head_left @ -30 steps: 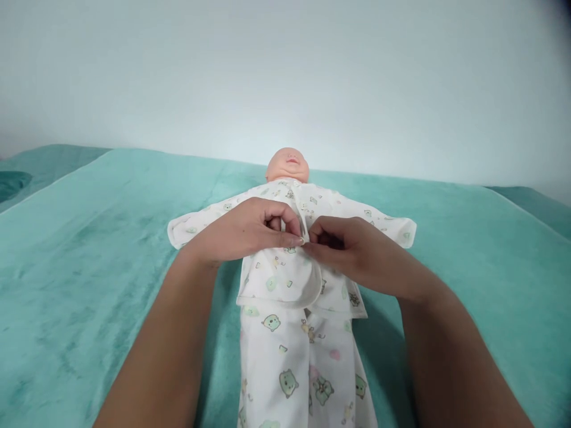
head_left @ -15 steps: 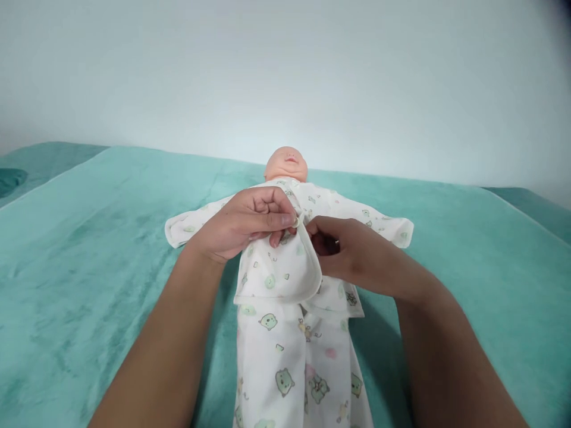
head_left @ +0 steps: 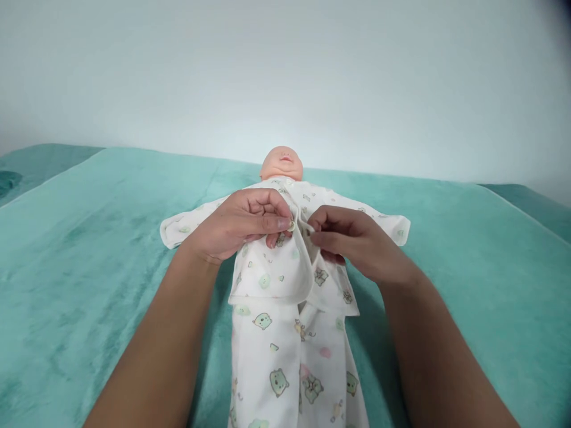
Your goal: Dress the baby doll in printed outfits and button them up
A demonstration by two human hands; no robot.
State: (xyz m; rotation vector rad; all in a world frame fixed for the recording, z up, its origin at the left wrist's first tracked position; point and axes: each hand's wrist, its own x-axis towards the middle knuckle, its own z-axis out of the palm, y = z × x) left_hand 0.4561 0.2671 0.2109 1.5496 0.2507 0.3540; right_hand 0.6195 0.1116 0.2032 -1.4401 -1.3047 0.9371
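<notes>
A baby doll lies on its back, head away from me, in a white baby shirt printed with small animals. Its matching trousers stretch toward me. At the chest, my left hand pinches the edge of the shirt's left front panel, where a small pale button or snap shows at the thumb tip. My right hand is closed on the edge of the other front panel, just to the right. The two edges stand slightly apart between my hands. My right fingertips are partly hidden by the cloth.
A teal plush blanket covers the surface beneath the doll. Behind it rises a plain pale wall. The shirt's sleeves spread out to both sides, and darker teal cloth shows at the far corners.
My hands met at the shirt front a second ago. They have since moved apart: the left lifted its panel edge, and the right went from under that edge to hold the other panel.
</notes>
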